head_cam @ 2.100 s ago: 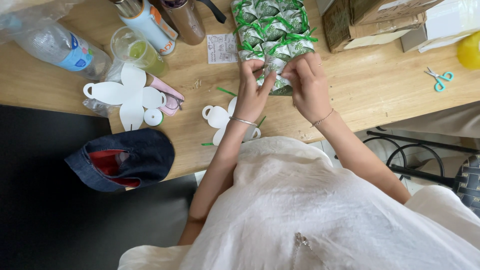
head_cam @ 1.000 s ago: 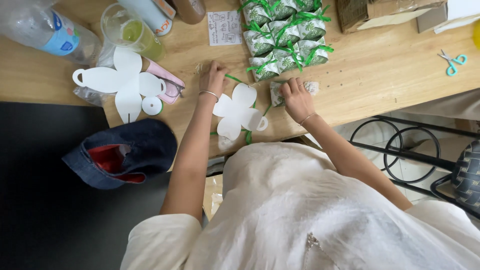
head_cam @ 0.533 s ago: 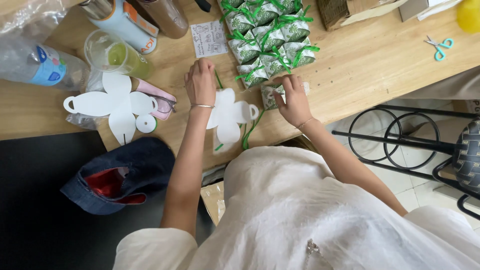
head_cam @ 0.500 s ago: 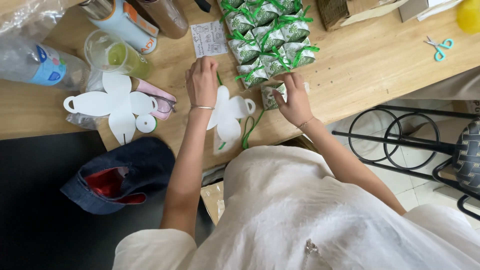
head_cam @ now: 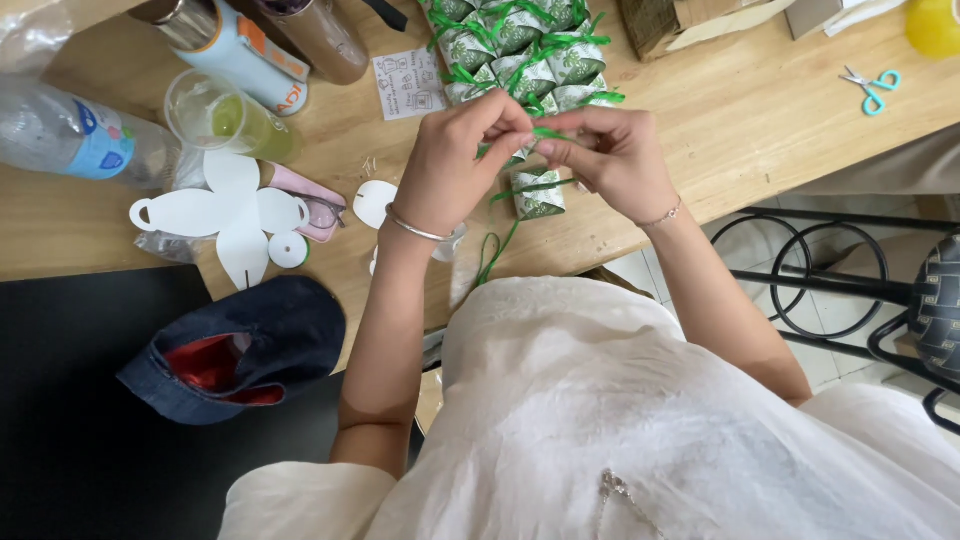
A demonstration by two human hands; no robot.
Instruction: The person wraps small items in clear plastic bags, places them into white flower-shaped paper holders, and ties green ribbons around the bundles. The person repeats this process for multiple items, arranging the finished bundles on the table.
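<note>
Here, both my left hand (head_cam: 455,150) and right hand (head_cam: 610,155) pinch the green ribbon (head_cam: 548,133) above the small green-patterned packet (head_cam: 538,194). I'd best keep the strand taut and centred over that packet on the surface (head_cam: 760,110).

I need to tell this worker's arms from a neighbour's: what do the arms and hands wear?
Both arms are bare below short, cream-white sleeves. The left hand has a thin silver bangle at its wrist; the right hand has a fine chain bracelet.
</note>
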